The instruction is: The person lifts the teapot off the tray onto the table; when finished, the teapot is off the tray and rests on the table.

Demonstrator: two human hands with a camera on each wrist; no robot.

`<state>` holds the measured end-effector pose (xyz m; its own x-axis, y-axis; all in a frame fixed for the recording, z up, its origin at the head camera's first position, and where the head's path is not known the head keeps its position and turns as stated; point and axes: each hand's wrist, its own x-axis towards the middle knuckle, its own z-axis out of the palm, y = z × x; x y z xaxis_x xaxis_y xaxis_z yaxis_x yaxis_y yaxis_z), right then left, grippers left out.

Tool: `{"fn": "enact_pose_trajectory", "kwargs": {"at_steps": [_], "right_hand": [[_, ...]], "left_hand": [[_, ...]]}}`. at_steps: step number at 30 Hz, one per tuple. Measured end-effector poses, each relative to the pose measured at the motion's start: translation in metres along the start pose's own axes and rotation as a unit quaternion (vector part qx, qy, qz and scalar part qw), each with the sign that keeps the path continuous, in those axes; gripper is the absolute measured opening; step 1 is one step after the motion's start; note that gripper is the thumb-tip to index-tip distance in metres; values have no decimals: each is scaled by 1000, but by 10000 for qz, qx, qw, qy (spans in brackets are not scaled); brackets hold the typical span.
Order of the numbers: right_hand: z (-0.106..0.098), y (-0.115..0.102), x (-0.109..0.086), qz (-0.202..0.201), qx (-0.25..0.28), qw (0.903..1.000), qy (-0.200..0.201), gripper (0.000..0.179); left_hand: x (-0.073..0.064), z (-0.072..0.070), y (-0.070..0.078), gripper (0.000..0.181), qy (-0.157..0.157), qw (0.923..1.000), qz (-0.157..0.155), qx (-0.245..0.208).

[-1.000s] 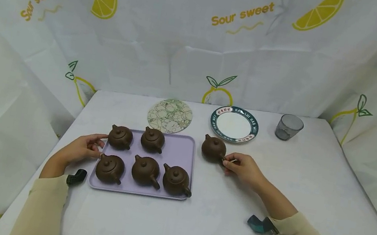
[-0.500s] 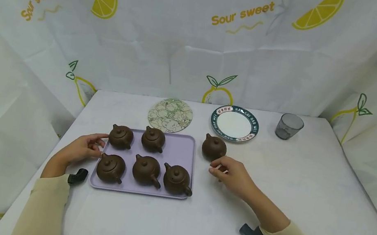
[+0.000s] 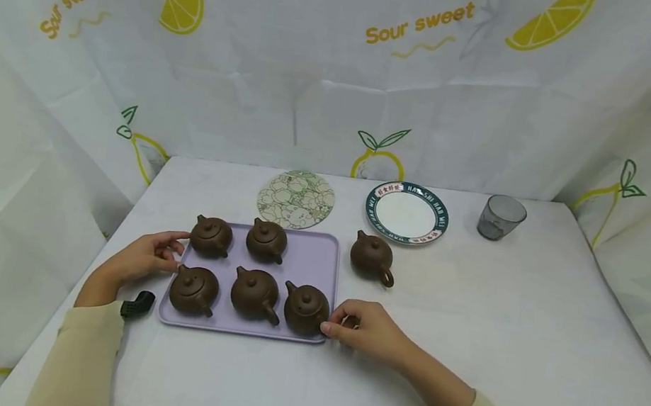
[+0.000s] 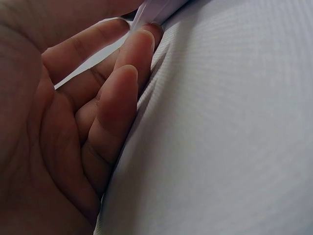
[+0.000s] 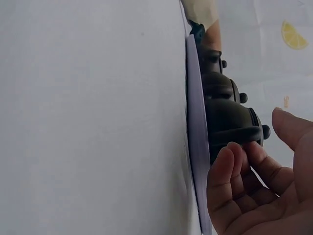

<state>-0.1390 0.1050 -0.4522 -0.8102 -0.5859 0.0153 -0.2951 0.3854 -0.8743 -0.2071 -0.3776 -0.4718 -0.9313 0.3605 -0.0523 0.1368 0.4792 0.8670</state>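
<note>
My right hand is at the handle of the front-right brown teapot. In the right wrist view, its thumb stands apart from the teapot handle, while other fingertips are close below it; contact is unclear. My left hand rests by the left edge of the lilac tray, fingertips at the rim and fingers loosely bent. On the tray sit several brown lidded teapots, including a back-left teapot and a front-left teapot near the left fingers. Another teapot stands alone right of the tray.
Behind the tray lies a round patterned mat. A green-rimmed plate is behind the lone teapot, and a grey glass stands at the back right. White printed cloth hangs behind the table.
My right hand has let go of the lone teapot's handle and moved left and toward me, to the front-right teapot. The lone teapot stays in place. My left hand has stayed at the tray.
</note>
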Motion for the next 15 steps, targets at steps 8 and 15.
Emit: {"fn": "enact_pose_trajectory", "kwargs": {"at_steps": [8,15], "right_hand": [[14,0,-2,482,951,9942,-126,13],[14,1,-5,541,1096,9924,123,13]], "left_hand": [[-3,0,1,64,76,10000,5,25],[-3,1,-1,64,98,9999,-63,5]]}}
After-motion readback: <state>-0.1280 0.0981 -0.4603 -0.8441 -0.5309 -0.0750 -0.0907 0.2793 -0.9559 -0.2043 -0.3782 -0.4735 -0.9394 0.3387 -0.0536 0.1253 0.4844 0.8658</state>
